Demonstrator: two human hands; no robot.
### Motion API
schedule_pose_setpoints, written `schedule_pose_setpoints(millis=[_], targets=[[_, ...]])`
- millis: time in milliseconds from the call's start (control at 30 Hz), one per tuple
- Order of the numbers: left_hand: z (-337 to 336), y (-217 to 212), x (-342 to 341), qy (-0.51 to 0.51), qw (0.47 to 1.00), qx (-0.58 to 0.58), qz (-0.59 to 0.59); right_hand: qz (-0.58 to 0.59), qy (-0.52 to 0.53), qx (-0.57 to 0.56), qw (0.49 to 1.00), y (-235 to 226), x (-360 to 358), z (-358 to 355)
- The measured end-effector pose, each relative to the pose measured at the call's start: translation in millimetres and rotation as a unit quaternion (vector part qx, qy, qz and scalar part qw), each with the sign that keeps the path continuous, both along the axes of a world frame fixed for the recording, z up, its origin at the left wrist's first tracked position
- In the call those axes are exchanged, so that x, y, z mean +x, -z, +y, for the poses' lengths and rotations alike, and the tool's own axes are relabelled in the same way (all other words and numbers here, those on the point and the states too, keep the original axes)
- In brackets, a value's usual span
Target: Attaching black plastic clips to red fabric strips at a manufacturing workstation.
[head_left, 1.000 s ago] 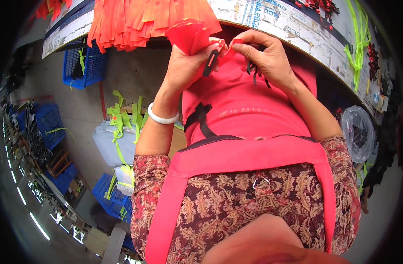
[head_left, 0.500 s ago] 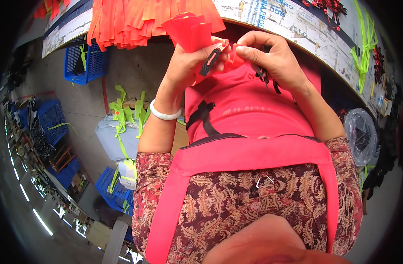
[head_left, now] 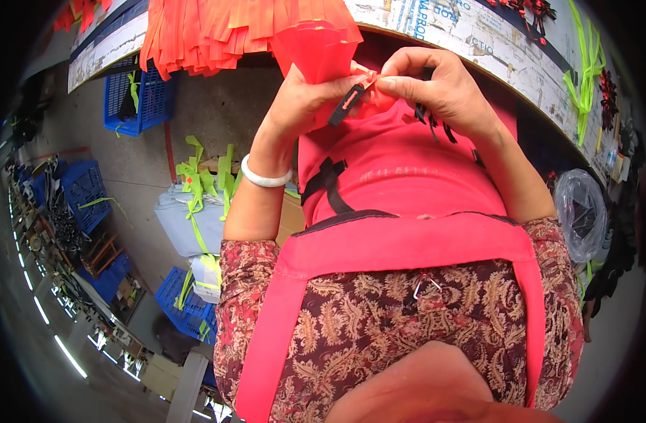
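Note:
My left hand [head_left: 310, 104] is closed round a folded bundle of red-orange fabric strips [head_left: 314, 53], whose broad ends fan out above the fist. A short black strap [head_left: 345, 106] with a small red mark sticks out by its fingers. Close by, my right hand [head_left: 439, 92] pinches with thumb and forefinger at the red-orange material between the hands; exactly what lies in the pinch is too small to make out. Several narrow black straps [head_left: 433, 124] hang from under its curled fingers. Both hands are in front of my pink-red apron [head_left: 407, 169].
A thick pile of orange strips [head_left: 210, 35] hangs over the edge of the worktable [head_left: 492, 60]. Yellow-green strips [head_left: 585, 63] lie on its right part. Blue crates [head_left: 136, 106] and a grey bundle [head_left: 185, 222] stand at the left. A clear plastic bag [head_left: 580, 208] hangs at the right.
My left hand has shifted slightly right with the bundle, and the black strap has moved with it. The hands are closer together, and the bundle's fanned ends have swung right.

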State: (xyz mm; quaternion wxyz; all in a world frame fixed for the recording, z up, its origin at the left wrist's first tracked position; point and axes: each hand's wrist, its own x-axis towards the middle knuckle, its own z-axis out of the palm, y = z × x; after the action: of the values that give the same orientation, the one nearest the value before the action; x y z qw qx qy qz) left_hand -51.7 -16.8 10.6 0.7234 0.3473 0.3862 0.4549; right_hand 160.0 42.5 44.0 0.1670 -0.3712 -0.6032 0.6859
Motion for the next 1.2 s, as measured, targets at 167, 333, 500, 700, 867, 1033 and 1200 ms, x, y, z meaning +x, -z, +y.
schedule_pose_setpoints(millis=[167,333,500,700,867,1033,1200], targets=[[0.9,-1.0,2.6,-0.077,0.997,0.005,0.004,0.039,0.054,-0.005,0.998,-1.6,-9.3,-4.9],[-5.9,-9.6,1.1,-0.070,0.991,0.073,0.091,0.056,0.120,0.072,0.989,0.3,-22.3,-13.7],[-7.4,-2.2,-1.1,-0.131,0.969,0.143,0.151,0.069,0.097,0.182,0.976,7.2,-32.4,-12.2],[-10.4,15.1,-4.0,-0.152,0.958,0.192,0.149,0.076,0.076,0.321,0.941,14.6,-41.4,-17.4],[-13.0,17.6,2.8,-0.172,0.958,0.187,0.134,0.079,0.103,0.254,0.959,24.6,-39.9,-23.5],[-16.1,7.7,0.7,-0.091,0.983,0.086,0.133,0.055,0.076,0.301,0.949,22.1,-35.1,-25.2],[-12.1,13.5,3.8,-0.125,0.954,0.217,0.163,0.046,0.059,0.282,0.957,18.8,-35.5,-20.9]])
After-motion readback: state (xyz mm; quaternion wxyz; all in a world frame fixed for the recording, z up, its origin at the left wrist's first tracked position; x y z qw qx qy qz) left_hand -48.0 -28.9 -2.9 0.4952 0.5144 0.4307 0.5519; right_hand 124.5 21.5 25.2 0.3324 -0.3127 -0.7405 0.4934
